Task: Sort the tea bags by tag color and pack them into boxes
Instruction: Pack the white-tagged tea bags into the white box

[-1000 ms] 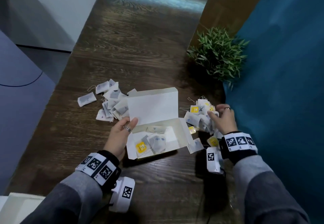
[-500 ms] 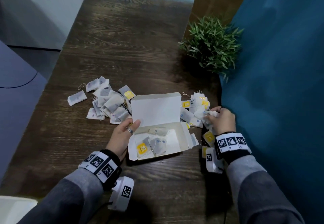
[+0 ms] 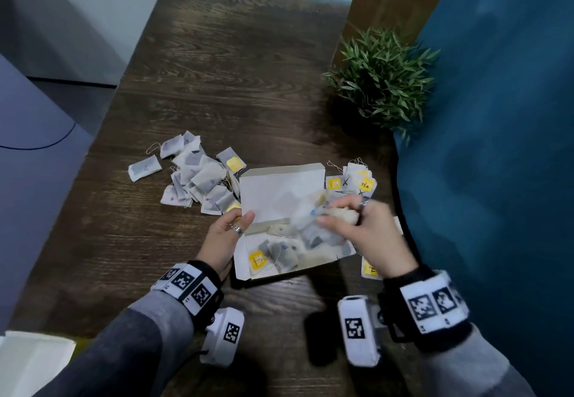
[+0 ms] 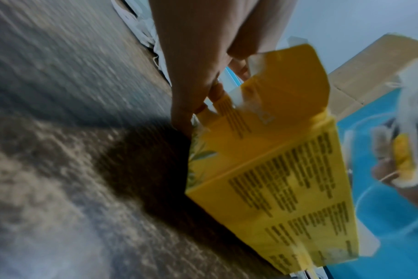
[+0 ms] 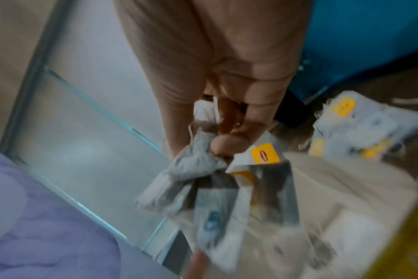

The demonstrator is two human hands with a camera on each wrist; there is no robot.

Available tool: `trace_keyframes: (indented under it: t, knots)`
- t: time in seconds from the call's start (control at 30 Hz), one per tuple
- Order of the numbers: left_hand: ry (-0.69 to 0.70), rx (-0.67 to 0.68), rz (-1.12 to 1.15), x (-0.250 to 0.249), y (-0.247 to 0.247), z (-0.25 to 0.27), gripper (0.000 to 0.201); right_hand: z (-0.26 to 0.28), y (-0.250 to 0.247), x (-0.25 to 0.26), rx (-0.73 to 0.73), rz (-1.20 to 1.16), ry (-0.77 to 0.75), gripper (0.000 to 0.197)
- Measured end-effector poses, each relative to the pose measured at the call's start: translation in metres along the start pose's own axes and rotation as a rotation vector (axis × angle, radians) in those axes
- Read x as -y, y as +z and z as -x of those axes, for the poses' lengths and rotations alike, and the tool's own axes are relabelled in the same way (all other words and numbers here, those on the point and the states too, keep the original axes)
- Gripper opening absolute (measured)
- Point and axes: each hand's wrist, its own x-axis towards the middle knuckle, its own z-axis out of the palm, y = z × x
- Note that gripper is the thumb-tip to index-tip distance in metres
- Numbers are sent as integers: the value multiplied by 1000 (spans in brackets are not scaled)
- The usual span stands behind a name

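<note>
Far left on the dark wood-grain bench (image 3: pixel 192 64): a loose pile of white paper tea bags (image 3: pixel 194 177), lying flat at mixed angles. Next, left hand (image 3: pixel 225 236), grip closed on the left end wall of the open yellow cardboard box (image 3: pixel 281 197), thumb over the rim; long axis of the box left to right, lid flap upright at the far side. Above the box, right hand (image 3: pixel 366 235), grip pinched round a blurred bunch of yellow-tagged tea bags (image 5: pixel 217 181), hanging downward. Further right, a second heap of yellow-tagged bags (image 3: pixel 354 180); beyond, a green potted plant (image 3: pixel 382 76).
</note>
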Motion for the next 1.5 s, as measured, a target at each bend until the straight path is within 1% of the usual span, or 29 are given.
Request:
trace_keyframes:
  t: [0.07, 0.1, 0.17, 0.23, 0.27, 0.3, 0.33, 0.37, 0.4, 0.43, 0.5, 0.53, 0.57, 0.6, 0.63, 0.7, 0.73, 0.77, 0.83, 0.93, 0.97, 1.07, 1.17, 1.3, 1.33, 1.37, 1.4, 1.47, 1.5]
  knots:
    - [14, 6, -2, 1, -2, -1, 63, -6, 18, -10, 168, -1, 134, 14]
    - [23, 12, -3, 3, -4, -3, 73, -9, 25, -16, 223, 52, 191, 14]
    - [34, 25, 8, 5, -7, -5, 79, -16, 34, -31, 232, 256, 238, 10]
    - [38, 29, 13, 6, -8, -6, 83, -19, 37, -41, 159, 570, 150, 12]
    - [37, 29, 12, 7, -8, -6, 83, -19, 37, -42, 107, 684, 66, 13]
    - [37, 28, 14, 7, -8, -6, 81, -16, 37, -42, 58, 728, -11, 13]
    - [32, 26, 24, 7, -7, -5, 75, -14, 37, -41, 22, 715, -69, 13]
    - [16, 21, 34, 5, -6, -3, 67, -12, 36, -40, 10, 685, -98, 12]
    - [6, 19, 39, 3, -4, -1, 59, -10, 35, -40, 39, 669, -84, 14]
    - [1, 20, 43, 3, -3, -1, 51, -8, 35, -39, 113, 674, -37, 19]
    - [0, 20, 49, 3, -2, -2, 38, -4, 37, -39, 336, 725, 85, 35]
    - [3, 20, 50, 4, -2, -3, 38, -2, 39, -39, 434, 757, 114, 41]
    - [8, 24, 50, 4, -3, -3, 41, -1, 41, -41, 503, 783, 119, 43]
    - [11, 21, 50, 4, -3, -3, 46, -1, 42, -42, 534, 795, 104, 40]
    - [14, 19, 50, 4, -3, -3, 50, -1, 43, -43, 538, 783, 79, 32]
    - [13, 10, 46, 4, -3, -3, 44, -1, 39, -43, 509, 737, 41, 13]
    - [8, 9, 47, 4, -2, -2, 39, -2, 36, -42, 495, 736, 36, 7]
    - [6, 8, 49, 4, -2, -3, 37, -1, 31, -40, 483, 738, 28, 8]
    - [8, 16, 59, 5, -3, -3, 42, -1, 20, -36, 449, 739, 9, 11]
    - [11, 27, 51, 8, -7, -6, 68, 1, 7, -29, 325, 681, -74, 13]
    - [10, 34, 45, 9, -8, -6, 71, 1, 7, -29, 266, 640, -114, 13]
    - [8, 33, 43, 7, -7, -4, 66, 4, 22, -34, 151, 523, -243, 10]
    - [9, 31, 12, 6, -6, -3, 65, 10, 49, -46, 148, 598, -424, 10]
    - [28, 37, -32, 9, -9, -6, 80, 11, 69, -45, 283, 850, -642, 10]
    - [26, 36, -27, 10, -9, -7, 80, 10, 67, -44, 303, 866, -635, 12]
    - [19, 37, -13, 9, -8, -7, 74, 10, 61, -43, 282, 829, -581, 12]
    - [11, 35, 5, 9, -7, -6, 65, 9, 52, -45, 220, 747, -488, 13]
    - [0, 28, 29, 9, -7, -7, 48, 7, 26, -50, 16, 545, -262, 17]
    - [-1, 33, 35, 10, -8, -8, 45, 5, 10, -55, -98, 466, -167, 15]
